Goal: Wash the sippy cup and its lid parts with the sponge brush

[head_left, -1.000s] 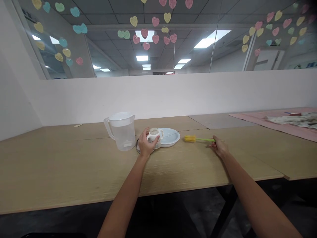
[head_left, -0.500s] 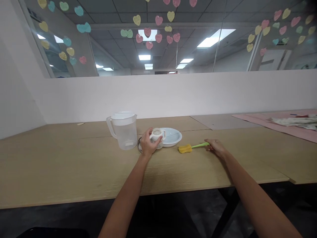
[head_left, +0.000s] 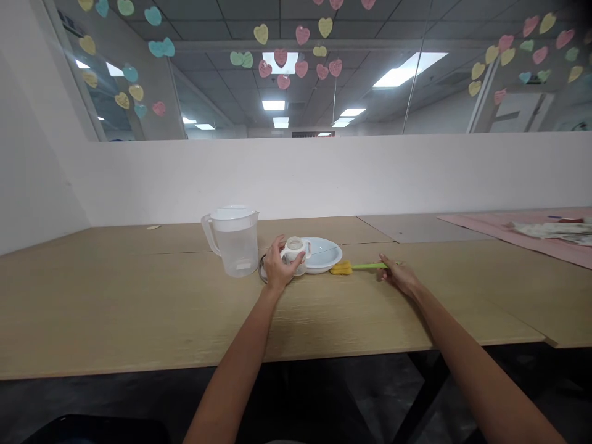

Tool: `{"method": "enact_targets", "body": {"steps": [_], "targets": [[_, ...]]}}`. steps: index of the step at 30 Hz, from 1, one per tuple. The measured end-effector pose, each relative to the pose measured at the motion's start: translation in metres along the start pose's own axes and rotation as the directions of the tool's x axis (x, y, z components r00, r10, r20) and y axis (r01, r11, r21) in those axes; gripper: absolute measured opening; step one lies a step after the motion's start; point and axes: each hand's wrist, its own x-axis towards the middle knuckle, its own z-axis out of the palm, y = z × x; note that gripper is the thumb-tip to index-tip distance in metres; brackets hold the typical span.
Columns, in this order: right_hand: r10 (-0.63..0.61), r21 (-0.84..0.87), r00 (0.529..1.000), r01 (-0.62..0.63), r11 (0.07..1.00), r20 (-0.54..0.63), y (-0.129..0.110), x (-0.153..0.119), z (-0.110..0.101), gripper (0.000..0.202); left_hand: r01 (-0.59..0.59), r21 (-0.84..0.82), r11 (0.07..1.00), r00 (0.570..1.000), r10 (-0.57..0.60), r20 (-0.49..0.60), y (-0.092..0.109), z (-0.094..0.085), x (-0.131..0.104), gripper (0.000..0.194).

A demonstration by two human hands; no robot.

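Observation:
My left hand (head_left: 280, 266) is wrapped round a small clear bottle (head_left: 296, 248) with a white collar and side handles; its mouth faces up. In my right hand (head_left: 396, 274) is the green handle of a bottle brush (head_left: 341, 268) with a yellow sponge head. The sponge end points left, close to the front right rim of a white bowl (head_left: 326, 264). That bowl stands just behind the bottle, which hides part of it. Left of my left hand is a clear plastic pitcher (head_left: 237, 246) with a white lid. A dark curved strap or cord shows beside my left fingers.
Everything rests on a light wooden table (head_left: 139, 308) against a white wall (head_left: 324, 176). A pink sheet (head_left: 504, 229) with white cloth-like material lies at the far right. Windows with heart-shaped notes are above the wall.
The brush has moved slightly left and up, its sponge head now nearer the bowl, and its handle lies more level. My left hand keeps its hold on the bottle. The view has shifted slightly.

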Motion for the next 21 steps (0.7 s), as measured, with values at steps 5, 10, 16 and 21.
{"method": "enact_targets", "body": {"steps": [5, 10, 16, 21], "targets": [[-0.004, -0.003, 0.996, 0.004, 1.0, 0.089, -0.003, -0.008, 0.006, 0.038, -0.005, 0.007, 1.0, 1.0, 0.005, 0.022, 0.0, 0.0, -0.001, 0.064], [-0.102, 0.099, 0.99, 0.111, 0.989, -0.094, -0.025, -0.018, 0.01, 0.032, -0.013, 0.009, 1.0, 1.0, 0.013, 0.021, 0.0, 0.0, 0.0, 0.062], [-0.318, -0.063, 0.907, 0.313, 0.948, -0.275, -0.038, -0.068, 0.055, 0.045, -0.011, 0.005, 1.0, 0.999, 0.011, 0.033, 0.001, -0.001, 0.0, 0.061], [-0.617, -0.362, 0.786, 0.583, 0.727, 0.026, -0.02, -0.163, 0.11, 0.044, 0.02, -0.002, 1.0, 1.0, -0.02, -0.011, 0.001, -0.002, 0.001, 0.06]]}}
